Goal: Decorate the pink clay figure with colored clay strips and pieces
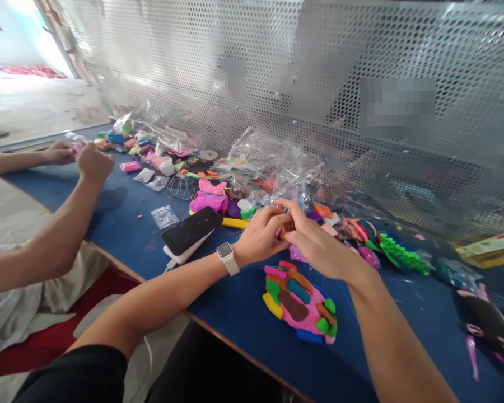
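My left hand (258, 238), with a pale-strapped watch (225, 252) on its wrist, has its fingers curled in a closed grip. Against it presses my right hand (315, 243), fingertips and thumb closed towards the left fingers. A small orange-brown bit shows between them, mostly hidden, too small to name. Below both hands, on the blue table (235, 302), lies a modelling-clay car (300, 305): pink body, brown and teal patches, green, blue and yellow pieces round it. A purple packet (297, 254) sits just behind my hands.
A black phone (192, 230) rests on a white power bank (187, 251) with a cable. Clay lumps and plastic wrappers (277, 162) crowd the back against a perforated metal panel (185, 61). At left, a co-worker's hands (93, 161) hold something small. A dark pouch (487, 319) lies at right.
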`<state>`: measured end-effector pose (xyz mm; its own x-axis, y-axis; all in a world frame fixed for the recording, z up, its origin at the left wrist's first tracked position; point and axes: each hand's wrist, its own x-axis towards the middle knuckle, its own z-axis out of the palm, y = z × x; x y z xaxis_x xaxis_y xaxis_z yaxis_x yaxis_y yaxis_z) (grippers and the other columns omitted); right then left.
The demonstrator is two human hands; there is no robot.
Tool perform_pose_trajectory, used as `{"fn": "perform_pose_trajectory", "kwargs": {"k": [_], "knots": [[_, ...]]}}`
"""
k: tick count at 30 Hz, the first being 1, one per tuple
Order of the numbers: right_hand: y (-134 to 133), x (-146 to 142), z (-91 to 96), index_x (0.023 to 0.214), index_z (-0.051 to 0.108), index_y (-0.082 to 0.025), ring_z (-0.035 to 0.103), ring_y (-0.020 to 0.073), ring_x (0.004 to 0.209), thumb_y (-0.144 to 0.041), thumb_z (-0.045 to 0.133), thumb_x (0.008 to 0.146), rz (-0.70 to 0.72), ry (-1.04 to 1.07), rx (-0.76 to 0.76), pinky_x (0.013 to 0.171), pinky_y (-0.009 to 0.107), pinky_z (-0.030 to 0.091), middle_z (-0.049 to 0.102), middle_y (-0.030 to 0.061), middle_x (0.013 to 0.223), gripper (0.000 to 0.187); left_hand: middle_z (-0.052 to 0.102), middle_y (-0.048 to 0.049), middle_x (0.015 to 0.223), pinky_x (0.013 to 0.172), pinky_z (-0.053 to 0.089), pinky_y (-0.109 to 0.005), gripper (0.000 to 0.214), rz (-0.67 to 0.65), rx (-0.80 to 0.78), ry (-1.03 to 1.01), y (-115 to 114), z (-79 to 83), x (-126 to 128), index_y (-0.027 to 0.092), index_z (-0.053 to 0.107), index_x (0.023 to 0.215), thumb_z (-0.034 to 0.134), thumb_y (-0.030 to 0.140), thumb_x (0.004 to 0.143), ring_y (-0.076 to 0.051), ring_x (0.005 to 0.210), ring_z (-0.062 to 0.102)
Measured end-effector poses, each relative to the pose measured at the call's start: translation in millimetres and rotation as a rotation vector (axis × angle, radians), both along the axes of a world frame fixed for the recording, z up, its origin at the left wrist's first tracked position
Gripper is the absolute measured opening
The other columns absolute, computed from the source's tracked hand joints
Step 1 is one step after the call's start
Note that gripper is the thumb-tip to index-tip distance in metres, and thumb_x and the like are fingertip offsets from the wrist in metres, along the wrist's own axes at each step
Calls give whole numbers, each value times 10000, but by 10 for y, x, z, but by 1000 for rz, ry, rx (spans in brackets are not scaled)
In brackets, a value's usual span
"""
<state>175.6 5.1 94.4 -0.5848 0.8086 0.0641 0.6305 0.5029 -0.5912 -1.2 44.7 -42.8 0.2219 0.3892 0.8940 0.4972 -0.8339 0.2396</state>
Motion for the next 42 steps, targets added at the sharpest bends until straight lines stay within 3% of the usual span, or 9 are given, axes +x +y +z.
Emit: {"fn": "perform_pose_trajectory", "kwargs": {"k": [3, 8, 12, 17, 21, 25, 28, 33, 42], "knots": [[98, 73, -72, 1727, 446, -249, 686, 423, 1504, -286, 546, 1046, 2, 39, -26, 1283, 657, 543, 697, 174, 1624, 689, 682, -175, 1383, 1051, 644, -504, 439, -3, -112, 96, -24, 22, -29, 219, 556, 1530, 614, 476, 1179, -309, 1246, 713], [240, 195, -103, 1704, 518, -318, 803, 340, 1209, -311, 658, 1052, 20, 160, -160, 1083, 556, 679, 798, 107, 1399, 667, 688, -154, 1368, 1072, 633, -470, 331, -19, -141, 97, -58, 97, -50, 210, 609, 1490, 537, 369, 1209, -279, 1230, 706], [324, 274, -119, 1608, 609, -279, 836, 320, 1118, -382, 786, 1019, -4, 307, -293, 1032, 551, 700, 857, 104, 1255, 624, 714, -145, 1318, 1030, 635, -422, 291, -26, -95, 96, -64, 139, -69, 182, 637, 1433, 512, 346, 1228, -260, 1195, 717], [424, 345, -190, 1446, 731, -250, 851, 339, 1144, -467, 919, 939, -68, 375, -265, 1049, 552, 682, 888, 109, 1197, 582, 740, -126, 1259, 985, 634, -402, 257, -23, -118, 78, -37, 148, -118, 186, 694, 1353, 526, 334, 1227, -245, 1135, 732], [470, 353, -222, 1418, 727, -238, 863, 325, 1051, -485, 977, 873, -103, 433, -282, 1008, 530, 681, 905, 94, 1108, 648, 745, -119, 1260, 1010, 651, -416, 259, -32, -109, 54, -31, 157, -134, 187, 711, 1360, 566, 341, 1211, -245, 1159, 745], [474, 346, -239, 1428, 706, -244, 860, 299, 972, -489, 1018, 830, -110, 480, -302, 950, 490, 686, 897, 61, 1022, 717, 726, -140, 1371, 1064, 661, -463, 447, -52, -101, 85, -14, 143, -140, 209, 703, 1493, 737, 470, 1131, -271, 1221, 742], [484, 317, -282, 1403, 719, -239, 851, 285, 919, -523, 1031, 822, -109, 480, -329, 893, 466, 694, 888, 58, 991, 718, 752, -117, 1280, 1008, 662, -425, 349, -39, -114, 77, 39, 105, -158, 227, 775, 1409, 728, 445, 1141, -243, 1140, 743], [522, 233, -403, 1414, 717, -237, 876, 313, 1042, -602, 1044, 803, -104, 547, -382, 975, 485, 713, 899, 84, 1089, 783, 781, -90, 1122, 908, 650, -380, 316, 15, -67, 4, 122, 58, -176, 230, 847, 1317, 698, 457, 1155, -216, 1014, 730], [552, 212, -489, 1557, 621, -245, 869, 302, 947, -467, 1086, 737, -152, 544, -395, 923, 487, 723, 884, 45, 974, 968, 784, -100, 1159, 951, 678, -371, 327, -41, -122, 35, 68, 100, -161, 178, 829, 1276, 817, 443, 1085, -219, 1059, 773]]}}
